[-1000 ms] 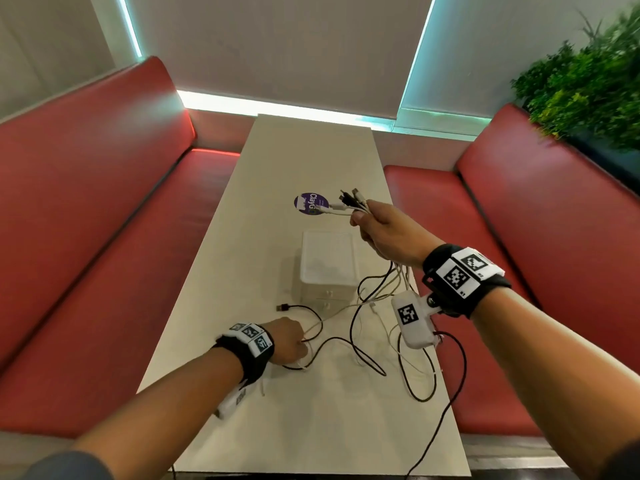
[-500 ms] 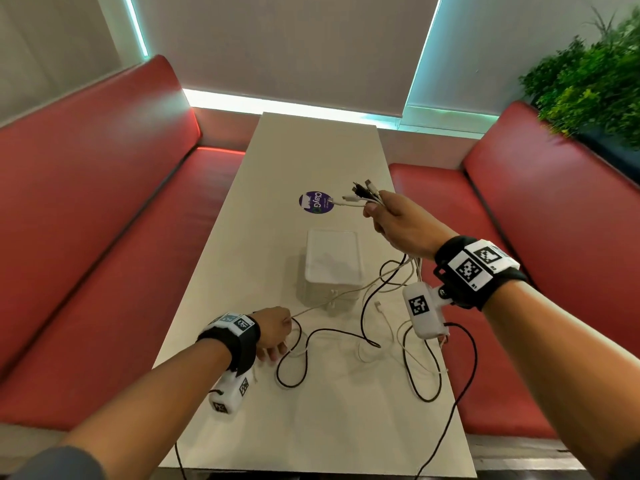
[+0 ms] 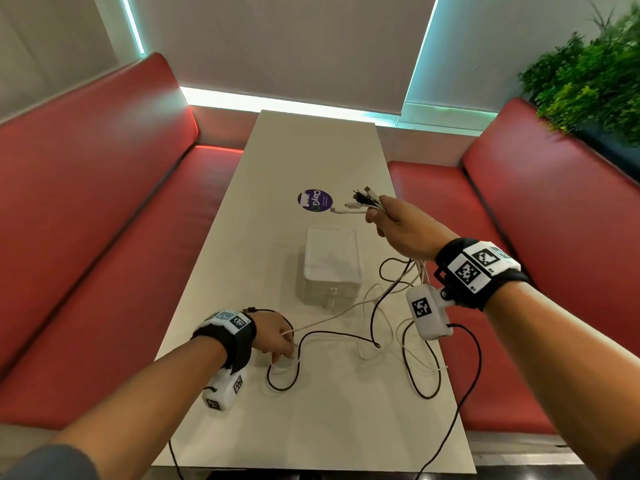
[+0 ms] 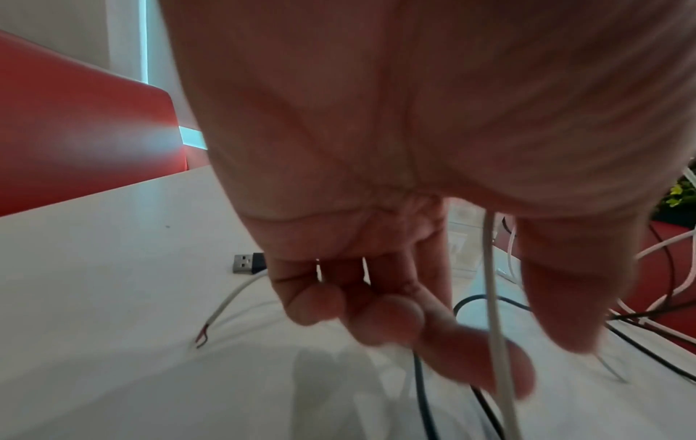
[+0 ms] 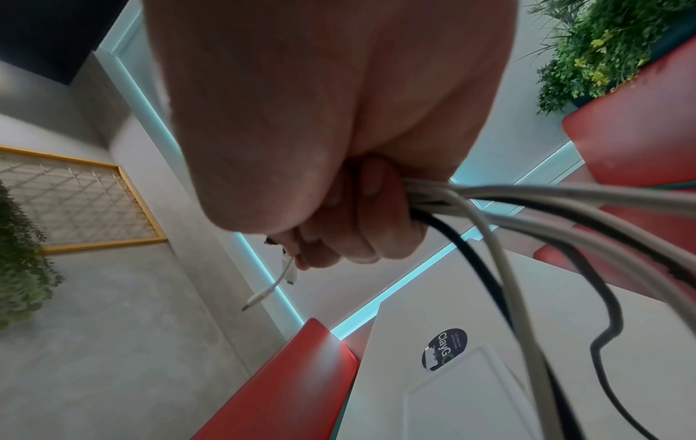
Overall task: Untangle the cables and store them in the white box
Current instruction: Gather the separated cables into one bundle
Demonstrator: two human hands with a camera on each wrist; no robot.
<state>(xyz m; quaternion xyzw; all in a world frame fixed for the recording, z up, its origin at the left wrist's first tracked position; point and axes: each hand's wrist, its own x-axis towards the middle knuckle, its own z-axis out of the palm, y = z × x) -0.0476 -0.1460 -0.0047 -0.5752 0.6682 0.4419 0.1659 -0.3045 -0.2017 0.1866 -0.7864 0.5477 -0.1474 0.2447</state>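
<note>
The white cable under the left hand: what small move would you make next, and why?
Probably draw the white cable sideways, clear of the black cable. The left hand pinches it low over the table, while the right hand grips the bundled plug ends above the closed white box; loops still cross between them.

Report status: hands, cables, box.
Right hand grips bundled cable ends aloft. Left hand pinches one white cable. White box shut; strands still crossed.

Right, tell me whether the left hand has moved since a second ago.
Yes. In the head view the left hand has slid left, farther from the white box, pulling a white cable along the table.
</note>
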